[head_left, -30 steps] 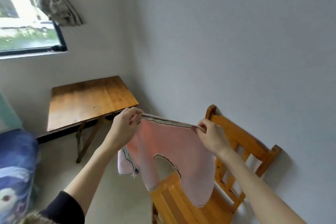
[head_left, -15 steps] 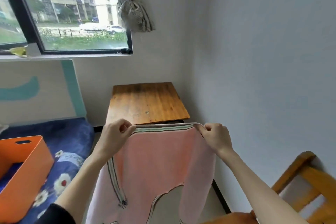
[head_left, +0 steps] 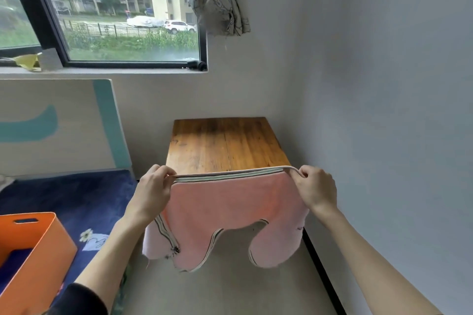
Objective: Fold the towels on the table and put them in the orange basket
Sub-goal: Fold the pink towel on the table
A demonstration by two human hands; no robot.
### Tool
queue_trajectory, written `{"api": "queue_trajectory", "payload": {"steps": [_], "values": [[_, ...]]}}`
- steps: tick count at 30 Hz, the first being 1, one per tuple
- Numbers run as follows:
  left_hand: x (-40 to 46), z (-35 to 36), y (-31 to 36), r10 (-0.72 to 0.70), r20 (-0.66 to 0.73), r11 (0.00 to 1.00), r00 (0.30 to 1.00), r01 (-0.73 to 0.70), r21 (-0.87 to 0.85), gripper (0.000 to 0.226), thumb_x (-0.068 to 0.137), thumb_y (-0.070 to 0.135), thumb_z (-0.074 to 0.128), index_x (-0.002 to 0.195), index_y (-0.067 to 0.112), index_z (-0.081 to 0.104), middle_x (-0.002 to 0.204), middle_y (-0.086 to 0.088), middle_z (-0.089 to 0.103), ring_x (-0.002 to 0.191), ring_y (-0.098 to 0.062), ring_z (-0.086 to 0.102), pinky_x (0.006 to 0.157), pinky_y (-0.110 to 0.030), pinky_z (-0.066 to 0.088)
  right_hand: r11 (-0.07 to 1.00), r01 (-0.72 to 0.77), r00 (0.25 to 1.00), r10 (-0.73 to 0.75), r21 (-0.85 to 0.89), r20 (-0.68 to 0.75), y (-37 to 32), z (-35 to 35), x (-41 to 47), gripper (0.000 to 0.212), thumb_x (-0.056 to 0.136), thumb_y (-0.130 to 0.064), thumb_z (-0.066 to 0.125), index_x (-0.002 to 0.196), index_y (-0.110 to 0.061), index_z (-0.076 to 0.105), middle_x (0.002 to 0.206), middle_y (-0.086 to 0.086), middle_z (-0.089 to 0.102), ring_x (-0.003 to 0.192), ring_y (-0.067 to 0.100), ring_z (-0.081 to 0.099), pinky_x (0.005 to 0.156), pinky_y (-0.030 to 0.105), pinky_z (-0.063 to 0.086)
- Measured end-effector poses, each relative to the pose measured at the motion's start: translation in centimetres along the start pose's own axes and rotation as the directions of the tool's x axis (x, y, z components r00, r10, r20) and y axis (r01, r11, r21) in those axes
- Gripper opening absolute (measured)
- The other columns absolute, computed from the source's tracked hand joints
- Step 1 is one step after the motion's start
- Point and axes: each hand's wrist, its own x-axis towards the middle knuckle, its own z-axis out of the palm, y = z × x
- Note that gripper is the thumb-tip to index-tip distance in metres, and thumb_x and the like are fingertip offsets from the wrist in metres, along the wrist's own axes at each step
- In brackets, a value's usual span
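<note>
Left hand [head_left: 151,192] and right hand [head_left: 316,190] each pinch a top corner of the pink terry towel with striped borders [head_left: 230,215], which hangs in the air, doubled over but unfinished, before the bare brown wooden table [head_left: 225,146]. The orange plastic basket with a slot handle [head_left: 38,245] stands on the blue floral bedspread [head_left: 84,202] at left; no folded towel shows in its visible part. Folding and placing seemingly remain.
</note>
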Motion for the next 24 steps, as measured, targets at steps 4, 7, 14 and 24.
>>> {"api": "queue_trajectory", "payload": {"steps": [4,7,14,24], "values": [[5.8,2.8,-2.0,-0.029,0.018,0.996,0.999,0.028,0.081,0.016,0.093,0.021,0.054,0.088,0.007,0.061,0.084,-0.007,0.062,0.075,-0.023,0.050,0.067,-0.033,0.038,1.000,0.004,1.000,-0.004,0.029,0.023,0.7,3.6,6.4,0.056,0.087,-0.043,0.060,0.047,-0.016,0.029,0.041,-0.005,0.033,0.043,0.017,0.033,0.043,0.027,0.022],[10.4,4.7,-2.7,-0.045,0.017,0.992,0.999,0.043,0.115,0.017,0.093,0.021,0.054,0.088,0.006,0.060,0.084,-0.009,0.063,0.074,-0.024,0.050,0.067,-0.034,0.038,0.999,0.011,0.998,-0.014,0.049,0.065,1.9,6.3,11.5,0.041,0.090,-0.034,0.058,0.055,-0.021,0.042,0.050,-0.008,0.045,0.048,0.009,0.042,0.043,0.023,0.024],[17.5,10.4,-4.3,-0.196,0.094,0.979,0.976,0.189,0.078,0.014,0.094,0.011,0.051,0.096,0.002,0.061,0.097,-0.014,0.063,0.091,-0.028,0.055,0.077,-0.031,0.037,0.998,-0.048,0.969,0.037,0.038,0.243,5.3,12.0,21.1,0.017,0.093,-0.012,0.048,0.090,-0.011,0.065,0.087,0.000,0.055,0.079,0.019,0.048,0.068,0.026,0.033],[26.9,17.5,-9.5,-0.258,0.198,0.962,0.946,0.231,0.148,0.015,0.093,0.022,0.055,0.087,0.009,0.059,0.085,-0.008,0.062,0.076,-0.019,0.049,0.067,-0.031,0.033,0.976,-0.081,0.954,0.134,-0.200,0.268,7.4,20.0,30.8,0.027,0.089,-0.033,0.058,0.068,-0.017,0.057,0.072,0.007,0.063,0.064,0.024,0.049,0.050,0.024,0.029]]}}
